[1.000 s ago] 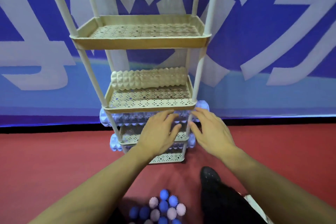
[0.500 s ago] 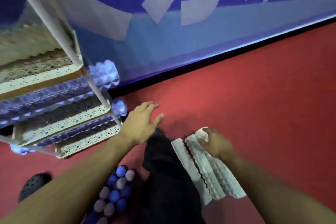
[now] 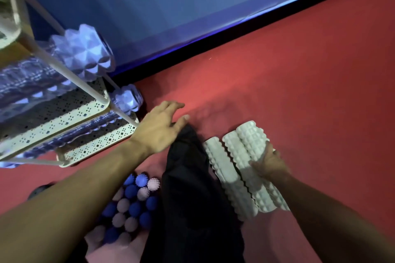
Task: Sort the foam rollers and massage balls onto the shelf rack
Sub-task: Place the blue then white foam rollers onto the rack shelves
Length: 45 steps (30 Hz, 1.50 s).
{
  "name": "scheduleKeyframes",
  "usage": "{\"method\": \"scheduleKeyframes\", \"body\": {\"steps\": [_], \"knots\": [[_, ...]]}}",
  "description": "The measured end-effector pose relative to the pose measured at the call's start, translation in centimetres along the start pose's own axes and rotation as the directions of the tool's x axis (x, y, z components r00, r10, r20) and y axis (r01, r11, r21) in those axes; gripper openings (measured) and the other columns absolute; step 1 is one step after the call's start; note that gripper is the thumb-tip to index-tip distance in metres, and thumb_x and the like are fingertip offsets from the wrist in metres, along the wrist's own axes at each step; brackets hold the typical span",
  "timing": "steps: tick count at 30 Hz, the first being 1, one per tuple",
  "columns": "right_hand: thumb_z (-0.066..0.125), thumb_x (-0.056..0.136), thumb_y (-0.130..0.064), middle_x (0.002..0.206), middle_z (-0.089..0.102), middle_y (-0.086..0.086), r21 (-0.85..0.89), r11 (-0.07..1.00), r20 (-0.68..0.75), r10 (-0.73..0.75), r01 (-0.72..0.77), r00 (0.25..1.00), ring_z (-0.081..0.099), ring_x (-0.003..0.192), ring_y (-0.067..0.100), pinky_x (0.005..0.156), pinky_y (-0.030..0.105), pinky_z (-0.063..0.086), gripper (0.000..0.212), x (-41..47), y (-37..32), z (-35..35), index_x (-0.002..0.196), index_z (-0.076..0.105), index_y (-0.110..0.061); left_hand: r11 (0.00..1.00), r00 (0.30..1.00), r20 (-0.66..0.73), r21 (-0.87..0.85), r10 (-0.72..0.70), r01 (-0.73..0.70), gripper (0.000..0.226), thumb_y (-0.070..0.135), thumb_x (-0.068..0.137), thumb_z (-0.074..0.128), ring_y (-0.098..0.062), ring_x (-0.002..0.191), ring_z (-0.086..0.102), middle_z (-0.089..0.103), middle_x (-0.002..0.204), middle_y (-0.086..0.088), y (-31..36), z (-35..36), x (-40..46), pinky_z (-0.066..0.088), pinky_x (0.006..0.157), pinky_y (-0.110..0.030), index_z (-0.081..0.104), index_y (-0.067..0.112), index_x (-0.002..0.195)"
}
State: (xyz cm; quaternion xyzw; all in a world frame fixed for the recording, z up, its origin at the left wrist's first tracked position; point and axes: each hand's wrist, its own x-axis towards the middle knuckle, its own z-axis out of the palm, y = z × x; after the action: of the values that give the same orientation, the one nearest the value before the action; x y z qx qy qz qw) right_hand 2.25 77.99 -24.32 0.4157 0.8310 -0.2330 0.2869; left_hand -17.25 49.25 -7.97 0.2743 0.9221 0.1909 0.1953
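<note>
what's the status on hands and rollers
Right hand gripping outer white roller. Left hand open, empty, over knee. Three white rollers on floor, balls unsorted. Path clear.

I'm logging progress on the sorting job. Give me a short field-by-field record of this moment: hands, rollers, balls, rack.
right hand: resting on the white foam rollers, grip not clear
left hand: open, empty, over the red floor
white foam rollers: three, side by side on the floor
purple foam rollers: on the shelf rack, lower tiers
massage balls: blue and pale, clustered on the floor, unsorted
</note>
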Motion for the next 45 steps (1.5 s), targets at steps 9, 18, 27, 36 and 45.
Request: {"method": "scheduleKeyframes", "body": {"steps": [9, 18, 27, 36, 45], "knots": [[0.063, 0.084, -0.068, 0.139, 0.045, 0.017, 0.016, 0.983, -0.163, -0.176, 0.181, 0.971, 0.051, 0.123, 0.042, 0.097, 0.05, 0.046, 0.095, -2.8, -4.0, -2.3, 0.151, 0.015, -0.021, 1.0, 0.999, -0.027, -0.006, -0.031, 0.031, 0.056, 0.054, 0.101, 0.043, -0.021, 0.136, 0.044, 0.046, 0.147, 0.0, -1.5, -2.5, -2.0, 0.032, 0.118, -0.038, 0.047, 0.02, 0.145], [0.076, 0.069, -0.063, 0.133, 0.058, -0.004, 0.362, 0.749, -0.377, -0.427, 0.555, 0.822, 0.059, 0.118, 0.025, 0.098, 0.049, 0.048, 0.091, -14.6, -16.2, -12.5, 0.14, 0.027, -0.035, 0.998, 0.974, -0.226, 0.069, 0.002, 0.014, 0.069, 0.065, 0.094, 0.032, -0.021, 0.136, 0.045, 0.048, 0.147, -0.001, 0.1, -12.5, -8.8, 0.035, 0.115, -0.039, 0.049, 0.02, 0.144], [0.084, 0.078, -0.041, 0.126, 0.059, -0.006, 0.664, 0.334, -0.427, -0.565, 0.669, 0.706, 0.063, 0.11, 0.015, 0.096, 0.038, 0.051, 0.084, -32.3, -30.1, -14.0, 0.141, 0.031, -0.02, 0.995, 0.918, -0.393, 0.064, -0.051, 0.083, 0.064, 0.064, 0.096, 0.045, -0.019, 0.135, 0.045, 0.044, 0.15, 0.003, -2.8, -21.3, -20.9, 0.038, 0.111, -0.038, 0.044, 0.025, 0.147], [0.094, 0.05, -0.053, 0.116, 0.073, 0.002, 0.977, 0.077, -0.118, -0.576, 0.198, 0.809, 0.074, 0.098, 0.022, 0.074, 0.042, 0.062, 0.104, -44.7, -37.2, -10.1, 0.135, 0.046, -0.018, 0.984, 0.866, -0.486, 0.064, -0.117, 0.169, 0.096, 0.087, 0.074, 0.054, -0.016, 0.129, 0.05, 0.053, 0.141, 0.006, -5.1, -26.3, -31.1, 0.044, 0.104, -0.038, 0.035, 0.03, 0.149], [0.084, 0.08, -0.037, 0.114, 0.075, 0.001, 0.977, 0.118, -0.034, -0.732, 0.176, 0.68, 0.073, 0.104, 0.021, 0.094, 0.049, 0.056, 0.057, -51.3, -37.8, -8.3, 0.128, 0.06, -0.015, 0.908, 0.83, -0.521, 0.221, -0.199, 0.356, 0.099, 0.094, 0.061, 0.055, -0.022, 0.111, 0.063, 0.062, 0.125, 0.01, -5.8, -29.0, -37.0, 0.049, 0.078, -0.039, 0.037, 0.035, 0.139]]}}
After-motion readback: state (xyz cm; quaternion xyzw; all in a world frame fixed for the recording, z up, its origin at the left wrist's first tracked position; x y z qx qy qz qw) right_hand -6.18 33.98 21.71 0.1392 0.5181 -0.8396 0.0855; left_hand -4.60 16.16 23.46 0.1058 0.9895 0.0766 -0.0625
